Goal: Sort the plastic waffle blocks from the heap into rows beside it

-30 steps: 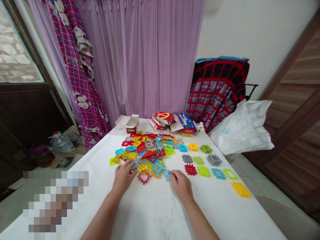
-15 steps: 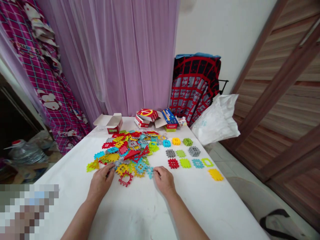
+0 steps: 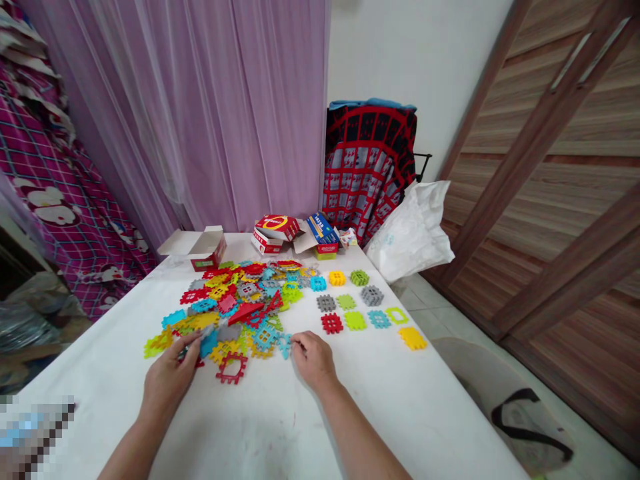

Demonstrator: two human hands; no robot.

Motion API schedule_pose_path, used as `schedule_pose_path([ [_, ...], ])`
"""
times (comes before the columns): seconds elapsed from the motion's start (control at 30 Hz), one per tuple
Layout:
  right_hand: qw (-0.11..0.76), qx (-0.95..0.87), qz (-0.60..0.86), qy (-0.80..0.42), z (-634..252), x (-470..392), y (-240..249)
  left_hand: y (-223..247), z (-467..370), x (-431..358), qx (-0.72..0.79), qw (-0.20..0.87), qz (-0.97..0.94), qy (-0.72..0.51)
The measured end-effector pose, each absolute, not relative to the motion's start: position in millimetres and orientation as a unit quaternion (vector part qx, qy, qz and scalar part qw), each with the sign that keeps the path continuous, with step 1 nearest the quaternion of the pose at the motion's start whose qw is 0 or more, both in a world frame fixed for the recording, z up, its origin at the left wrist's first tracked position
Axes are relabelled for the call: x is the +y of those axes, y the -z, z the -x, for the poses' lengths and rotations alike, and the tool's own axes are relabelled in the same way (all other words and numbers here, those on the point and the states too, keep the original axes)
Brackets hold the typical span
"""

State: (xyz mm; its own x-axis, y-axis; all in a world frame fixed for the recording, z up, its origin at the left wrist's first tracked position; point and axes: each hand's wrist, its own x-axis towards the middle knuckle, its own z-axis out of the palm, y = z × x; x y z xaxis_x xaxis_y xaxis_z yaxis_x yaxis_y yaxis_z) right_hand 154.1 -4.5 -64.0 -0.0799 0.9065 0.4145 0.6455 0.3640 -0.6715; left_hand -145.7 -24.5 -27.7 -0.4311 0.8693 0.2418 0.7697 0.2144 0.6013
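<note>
Plastic interlocking tiles in red, yellow, blue, green and grey, heaped ahead of and between both hands on white bench. Head view: left hand at heap's near-left edge, thumb and forefinger slightly apart, tips at pieces there; cannot tell if clamped on one, too blurred. Blue tile just right of those tips, grey tile right of that. Red frame tile between hands, nearer the left one. Right hand at heap's near-right edge, fingers curled in together, tips right at small light-blue piece; cannot tell if pinched.

Beyond and right of right hand, apart from heap: loose rows of separate tiles. Nearest row: red tile, lime tile, light-blue tile, lime frame; yellow tile farther right, a bit nearer. Next row: grey square, light-green tile, chunky grey piece. Farthest: blue block, yellow block, green block.

Well beyond left hand: open red box. Beyond heap: red-and-white box, blue box. Far off right hand's right: white bag.
</note>
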Motion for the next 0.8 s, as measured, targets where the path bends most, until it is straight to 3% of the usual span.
schedule_pose_path([
  [0.2, 0.420, -0.719, 0.530, -0.159, -154, -5, 64, 11, 143, -31, 0.772, 0.098, -0.450, -0.438],
  [0.3, 0.439, -0.711, 0.525, -0.162, -153, -5, 67, 1, 114, -31, 0.705, 0.277, -0.393, -0.521],
  [0.4, 0.487, -0.691, 0.507, -0.168, -152, -7, 69, -4, 72, -29, 0.625, 0.465, -0.375, -0.503],
  [0.53, 0.518, -0.702, 0.480, -0.094, -150, -13, 66, -1, 32, -24, 0.593, 0.532, -0.385, -0.466],
  [0.8, 0.428, -0.750, 0.504, -0.020, -135, -22, 54, 9, 15, -17, 0.569, 0.566, -0.400, -0.442],
])
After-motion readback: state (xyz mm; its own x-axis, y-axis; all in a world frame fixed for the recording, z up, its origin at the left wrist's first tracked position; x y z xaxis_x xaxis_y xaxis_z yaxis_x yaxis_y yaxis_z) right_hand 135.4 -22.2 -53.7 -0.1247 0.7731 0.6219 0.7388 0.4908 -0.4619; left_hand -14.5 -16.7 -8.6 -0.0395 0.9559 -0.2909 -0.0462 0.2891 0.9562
